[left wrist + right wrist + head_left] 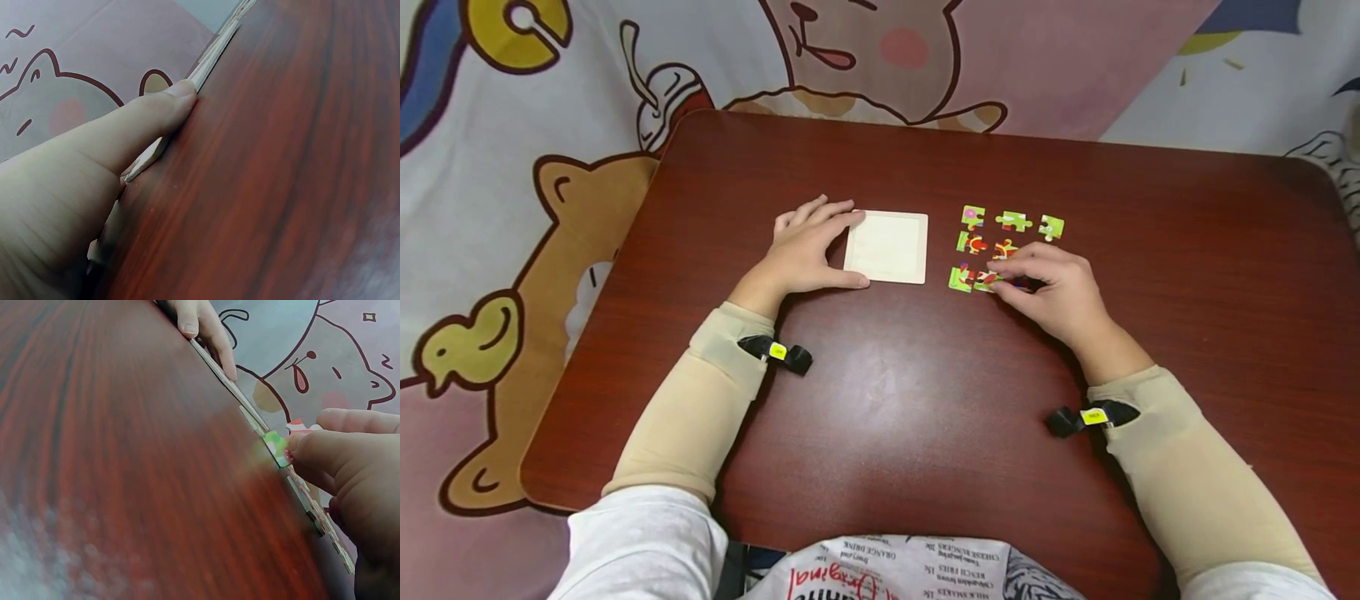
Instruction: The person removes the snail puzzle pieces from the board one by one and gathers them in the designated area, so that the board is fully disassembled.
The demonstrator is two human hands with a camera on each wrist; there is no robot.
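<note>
At the pale square puzzle board [887, 247], my left hand [808, 248] rests along the left side. Its outstretched thumb touches the near left corner and the index fingertip the far left corner; the left wrist view shows the straight thumb [150, 119] against the board's edge. To the right, my right hand [1052, 287] pinches a green, white and red jigsaw piece [278, 448] between thumb and fingers. In the right wrist view that piece is tilted up at the table edge line. My right fingers partly hide the near rows of pieces.
Several other jigsaw pieces lie in rows right of the board, among them a corner piece [1051, 227] and a piece with a pink flower [973, 217]. They rest on a dark red-brown wooden table [880, 400]. A cartoon-printed cloth [1037, 67] hangs behind it.
</note>
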